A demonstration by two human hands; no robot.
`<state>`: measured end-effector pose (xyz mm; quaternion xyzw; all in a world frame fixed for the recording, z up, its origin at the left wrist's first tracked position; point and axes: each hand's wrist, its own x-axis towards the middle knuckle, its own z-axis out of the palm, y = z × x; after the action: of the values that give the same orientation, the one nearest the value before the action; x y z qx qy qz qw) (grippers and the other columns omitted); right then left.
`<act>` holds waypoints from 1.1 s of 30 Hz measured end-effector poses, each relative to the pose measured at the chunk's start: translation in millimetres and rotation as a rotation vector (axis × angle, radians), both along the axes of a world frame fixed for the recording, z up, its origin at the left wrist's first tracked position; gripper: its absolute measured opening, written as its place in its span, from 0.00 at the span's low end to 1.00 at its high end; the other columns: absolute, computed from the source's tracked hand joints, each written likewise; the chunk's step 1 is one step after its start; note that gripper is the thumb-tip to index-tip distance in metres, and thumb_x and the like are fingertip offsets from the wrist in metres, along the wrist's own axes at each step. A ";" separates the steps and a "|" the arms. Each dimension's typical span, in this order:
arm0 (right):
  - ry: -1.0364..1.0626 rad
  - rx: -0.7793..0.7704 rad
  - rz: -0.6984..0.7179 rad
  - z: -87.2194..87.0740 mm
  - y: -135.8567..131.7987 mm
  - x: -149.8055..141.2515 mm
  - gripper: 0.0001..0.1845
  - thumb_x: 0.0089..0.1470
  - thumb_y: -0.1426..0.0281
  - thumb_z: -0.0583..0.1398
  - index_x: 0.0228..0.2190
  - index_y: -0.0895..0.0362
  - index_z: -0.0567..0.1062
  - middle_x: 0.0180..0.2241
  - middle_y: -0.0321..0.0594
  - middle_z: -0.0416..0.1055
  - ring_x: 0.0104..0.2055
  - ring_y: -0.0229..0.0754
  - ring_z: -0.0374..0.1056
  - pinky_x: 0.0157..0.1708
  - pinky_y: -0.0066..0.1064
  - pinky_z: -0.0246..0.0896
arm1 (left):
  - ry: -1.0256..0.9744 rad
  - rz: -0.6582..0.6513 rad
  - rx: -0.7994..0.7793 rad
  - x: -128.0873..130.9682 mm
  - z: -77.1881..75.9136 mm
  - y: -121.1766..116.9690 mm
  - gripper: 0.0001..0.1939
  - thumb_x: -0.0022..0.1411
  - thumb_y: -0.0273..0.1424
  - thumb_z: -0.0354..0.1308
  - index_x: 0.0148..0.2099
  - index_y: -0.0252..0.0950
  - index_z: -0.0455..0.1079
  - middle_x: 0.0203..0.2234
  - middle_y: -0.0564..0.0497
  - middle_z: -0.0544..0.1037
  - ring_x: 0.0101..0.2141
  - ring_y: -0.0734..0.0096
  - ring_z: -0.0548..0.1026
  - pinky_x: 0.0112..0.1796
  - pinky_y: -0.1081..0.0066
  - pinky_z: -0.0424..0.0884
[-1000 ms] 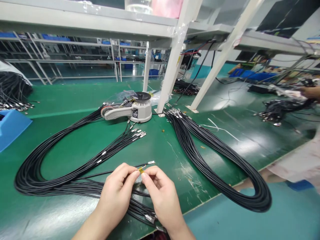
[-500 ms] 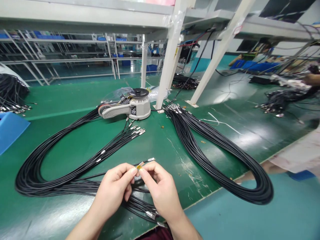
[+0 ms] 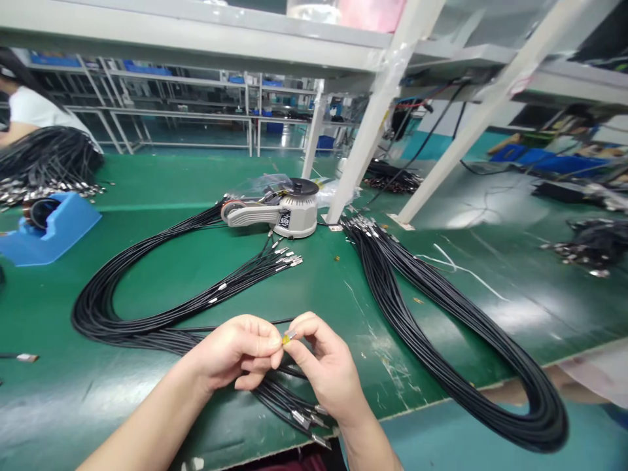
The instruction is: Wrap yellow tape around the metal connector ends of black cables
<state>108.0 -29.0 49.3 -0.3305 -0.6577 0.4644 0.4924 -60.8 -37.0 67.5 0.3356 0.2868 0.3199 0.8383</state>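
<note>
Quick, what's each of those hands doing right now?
Left hand: closed, pinching the yellow-taped cable end.
Right hand: closed, pinching the same cable end.

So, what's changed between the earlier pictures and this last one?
The left hand and right hand still pinch the yellow tape on the cable end; neither let go, though the left forearm swung outward. The view turned left, bringing in a co-worker and losing the other hand at far right. The automatic tape dispenser and black cable bundle stayed put.
</note>
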 end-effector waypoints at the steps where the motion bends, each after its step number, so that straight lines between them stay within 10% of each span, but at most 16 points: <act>1: -0.002 0.021 0.034 0.3 1.7 0.5 0.04 0.52 0.68 0.62 0.30 0.54 0.72 0.29 0.36 0.68 0.33 0.40 0.65 0.36 0.32 0.61 | -0.010 -0.032 -0.013 -1.9 -1.3 0.7 0.12 0.50 0.34 0.62 0.24 0.29 0.70 0.09 0.62 0.52 0.11 0.87 0.44 0.10 0.82 0.45; 8: -0.066 0.133 0.155 10.3 10.9 8.8 0.01 0.51 0.69 0.63 0.29 0.52 0.76 0.29 0.37 0.70 0.34 0.42 0.67 0.39 0.36 0.63 | 0.055 -0.059 0.035 -0.7 0.3 -0.5 0.12 0.50 0.35 0.60 0.24 0.30 0.70 0.09 0.62 0.53 0.09 0.86 0.45 0.10 0.80 0.44; 15: -0.141 0.026 0.034 25.8 0.3 33.3 0.03 0.52 0.69 0.62 0.29 0.55 0.76 0.31 0.39 0.70 0.35 0.42 0.67 0.38 0.35 0.64 | 0.851 0.303 0.806 21.8 18.9 -21.3 0.11 0.61 0.30 0.51 0.27 0.36 0.68 0.22 0.55 0.69 0.26 0.75 0.67 0.30 0.74 0.61; 21: -0.169 0.009 -0.062 23.1 -13.2 31.6 0.05 0.51 0.70 0.62 0.24 0.55 0.76 0.28 0.37 0.69 0.32 0.41 0.67 0.36 0.34 0.63 | 0.889 0.291 1.017 29.2 9.5 -27.4 0.08 0.64 0.29 0.50 0.40 0.39 0.71 0.29 0.53 0.74 0.31 0.72 0.70 0.33 0.72 0.65; 33: -0.244 0.098 -0.063 17.3 -25.8 37.1 0.05 0.54 0.72 0.59 0.27 0.55 0.74 0.29 0.39 0.69 0.33 0.42 0.67 0.34 0.33 0.63 | 0.978 0.339 1.339 33.1 -0.1 -29.7 0.14 0.66 0.28 0.48 0.35 0.38 0.74 0.22 0.52 0.74 0.24 0.73 0.71 0.27 0.74 0.65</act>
<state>145.0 -54.8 66.7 -0.3807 -0.7240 0.3721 0.4387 -27.8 -66.7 67.4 0.8145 0.4137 0.3623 0.1848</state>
